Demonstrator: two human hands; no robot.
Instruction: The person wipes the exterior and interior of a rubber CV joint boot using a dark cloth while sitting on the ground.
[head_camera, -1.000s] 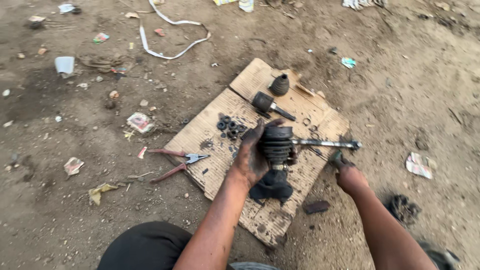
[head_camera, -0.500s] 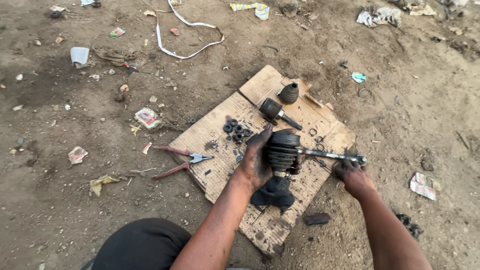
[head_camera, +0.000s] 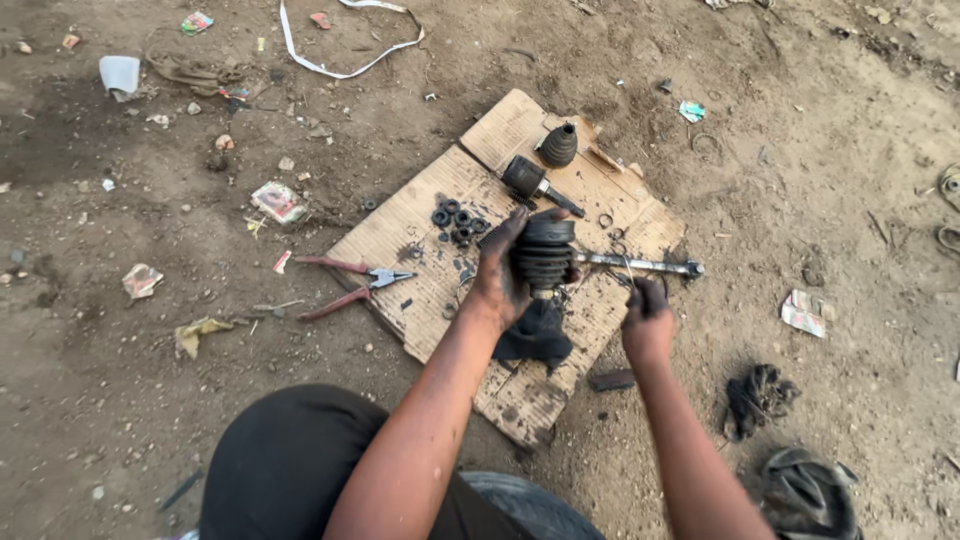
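Observation:
My left hand (head_camera: 497, 278) is closed around a black ribbed rubber boot (head_camera: 545, 252) on a metal axle shaft (head_camera: 640, 264) that lies across a sheet of cardboard (head_camera: 400, 235). My right hand (head_camera: 646, 320), greasy, grips near the shaft, seemingly around a thin metal band; what its fingers pinch is hard to make out. Under the boot lies a black rag (head_camera: 535, 335).
On the cardboard lie a joint piece with a stub shaft (head_camera: 535, 182), a second cone-shaped boot (head_camera: 558, 146), several small black balls (head_camera: 457, 220) and red-handled pliers (head_camera: 345, 283). Litter, a white strap (head_camera: 335, 60) and dark rags (head_camera: 760, 395) lie on the dirt.
The camera view has shifted slightly. My left hand stays on the boot. My right hand has slid down a little below the shaft.

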